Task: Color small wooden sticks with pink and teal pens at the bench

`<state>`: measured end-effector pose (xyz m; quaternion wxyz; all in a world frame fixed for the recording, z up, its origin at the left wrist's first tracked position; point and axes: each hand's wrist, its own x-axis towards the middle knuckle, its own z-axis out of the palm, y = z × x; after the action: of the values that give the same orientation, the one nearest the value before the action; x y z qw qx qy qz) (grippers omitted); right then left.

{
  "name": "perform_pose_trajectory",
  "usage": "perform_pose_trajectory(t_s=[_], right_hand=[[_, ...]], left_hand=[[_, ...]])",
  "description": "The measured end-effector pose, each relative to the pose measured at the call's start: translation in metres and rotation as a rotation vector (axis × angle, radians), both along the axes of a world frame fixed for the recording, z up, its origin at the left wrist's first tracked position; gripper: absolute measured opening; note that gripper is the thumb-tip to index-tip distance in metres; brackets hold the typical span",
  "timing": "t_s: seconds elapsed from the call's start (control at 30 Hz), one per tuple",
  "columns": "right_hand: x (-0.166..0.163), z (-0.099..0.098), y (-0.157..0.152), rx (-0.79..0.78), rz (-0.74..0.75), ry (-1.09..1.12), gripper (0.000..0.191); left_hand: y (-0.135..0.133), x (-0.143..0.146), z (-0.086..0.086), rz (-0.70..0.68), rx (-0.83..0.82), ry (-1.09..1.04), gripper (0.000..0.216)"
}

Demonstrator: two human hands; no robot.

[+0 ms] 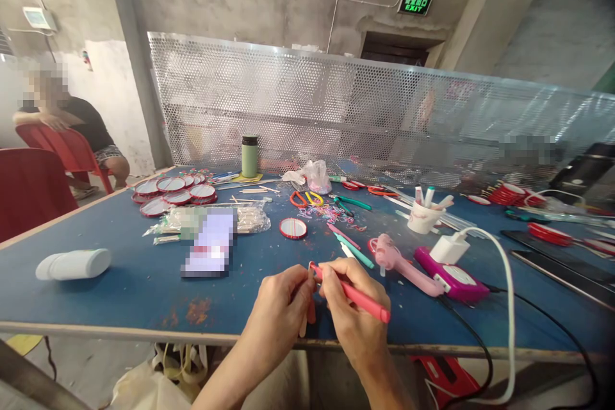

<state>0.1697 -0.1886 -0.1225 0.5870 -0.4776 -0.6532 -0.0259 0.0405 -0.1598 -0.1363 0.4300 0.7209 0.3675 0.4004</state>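
Lower centre of frame: right hand pinching red pen, long axis running lower right to upper left. Its tip meets the wooden stick pinched upright in left hand, at the near edge of the blue surface.

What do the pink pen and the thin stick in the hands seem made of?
The pink pen in the right hand: probably plastic, smooth, evenly coloured, matte. The stick in the left hand: pale tan, thin, looks like bare wood; mostly hidden, so uncertain.
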Motion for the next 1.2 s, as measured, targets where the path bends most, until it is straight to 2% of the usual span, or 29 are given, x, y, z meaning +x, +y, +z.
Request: perform_pose_trajectory(t_s=[1.2], right_hand=[[0.001, -0.0014, -0.001, 0.022, 0.007, -0.042, 0.022]], left_hand=[[-0.0003, -0.0014, 0.0002, -0.003, -0.001, -0.011, 0.039]])
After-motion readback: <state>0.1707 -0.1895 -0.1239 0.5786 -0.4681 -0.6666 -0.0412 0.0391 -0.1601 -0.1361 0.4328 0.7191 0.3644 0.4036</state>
